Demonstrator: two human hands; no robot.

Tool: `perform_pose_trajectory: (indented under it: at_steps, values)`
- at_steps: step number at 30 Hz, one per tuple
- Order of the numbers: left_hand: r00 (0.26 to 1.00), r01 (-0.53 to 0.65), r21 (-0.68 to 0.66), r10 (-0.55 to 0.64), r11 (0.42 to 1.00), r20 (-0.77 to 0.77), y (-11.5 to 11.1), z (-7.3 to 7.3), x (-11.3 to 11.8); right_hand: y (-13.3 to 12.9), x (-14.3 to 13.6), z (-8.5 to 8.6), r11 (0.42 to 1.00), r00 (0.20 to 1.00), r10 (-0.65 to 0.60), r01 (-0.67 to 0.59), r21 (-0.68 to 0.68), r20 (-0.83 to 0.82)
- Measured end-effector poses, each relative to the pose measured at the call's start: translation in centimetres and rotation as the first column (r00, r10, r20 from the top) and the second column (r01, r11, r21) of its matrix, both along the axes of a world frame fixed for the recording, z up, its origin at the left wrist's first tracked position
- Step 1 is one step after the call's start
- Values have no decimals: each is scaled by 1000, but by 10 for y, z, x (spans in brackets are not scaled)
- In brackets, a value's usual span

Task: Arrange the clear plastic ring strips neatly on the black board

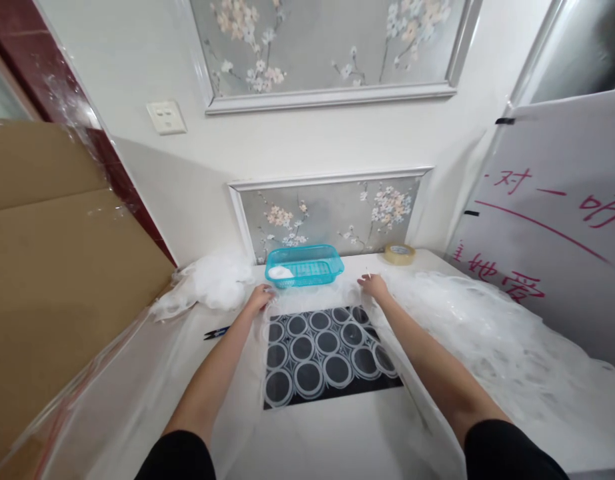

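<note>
A thin, see-through white sheet with round outlines (337,367) lies over a black rectangular mat (357,388) on the white table. My left hand (260,298) is at the sheet's far left corner, fingers closed on its edge. At the far right corner, my right hand (373,285) has its fingers bent together at the sheet's edge; a tiny white sliver shows at the fingertips. The sheet's right margin looks loose and lifted off the mat. Just beyond my hands stands a turquoise plastic basket (312,280) with a small white pile (280,273) in its left end.
Dark-handled snips (216,333) lie left of the mat. A heap of white film (207,283) sits at the back left, and a wide spread of holed film (487,340) covers the right. A tape roll (399,253) stands near the wall. Cardboard (62,267) rises at left.
</note>
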State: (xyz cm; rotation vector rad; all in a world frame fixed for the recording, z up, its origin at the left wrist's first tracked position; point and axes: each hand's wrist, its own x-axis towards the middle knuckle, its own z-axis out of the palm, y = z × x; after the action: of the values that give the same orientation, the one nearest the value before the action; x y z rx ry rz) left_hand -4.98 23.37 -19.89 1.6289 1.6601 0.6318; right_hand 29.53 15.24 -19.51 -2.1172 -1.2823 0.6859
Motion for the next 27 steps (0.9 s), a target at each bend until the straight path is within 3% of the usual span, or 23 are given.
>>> perform_pose_trajectory:
  at_steps: [3,7,10,12,14,18,22,25,27]
  values:
    - [998,48,171,-39,984,-55,-37,-1,-12,-35,-1,-1,997,994,67,-65,-30,85]
    - [953,301,281,-274,911,-131,-130,-6,-44,-111,4,-11,966,960,219,-189,-175,173]
    - [807,590,211,-563,779,-177,-198,-10,-61,-160,-2,-19,957,939,246,-197,-211,239]
    - [686,724,236,-641,648,-343,-224,-11,-63,-176,-11,-23,957,926,256,-203,-207,277]
    - [631,767,260,-620,586,-465,-235,-12,-59,-179,-17,-25,954,914,273,-216,-210,299]
    - [629,767,273,-592,581,-504,-229,-5,-55,-171,-3,-14,958,915,259,-204,-200,309]
    - [693,719,363,-563,593,-450,-233,18,-61,-170,28,0,967,940,229,-189,-171,253]
    - [782,608,524,-562,596,-269,-255,41,-48,-175,34,-3,958,948,261,-232,-166,183]
    - [745,477,642,-664,600,67,-274,61,-29,-177,30,-10,960,955,254,-230,-157,153]
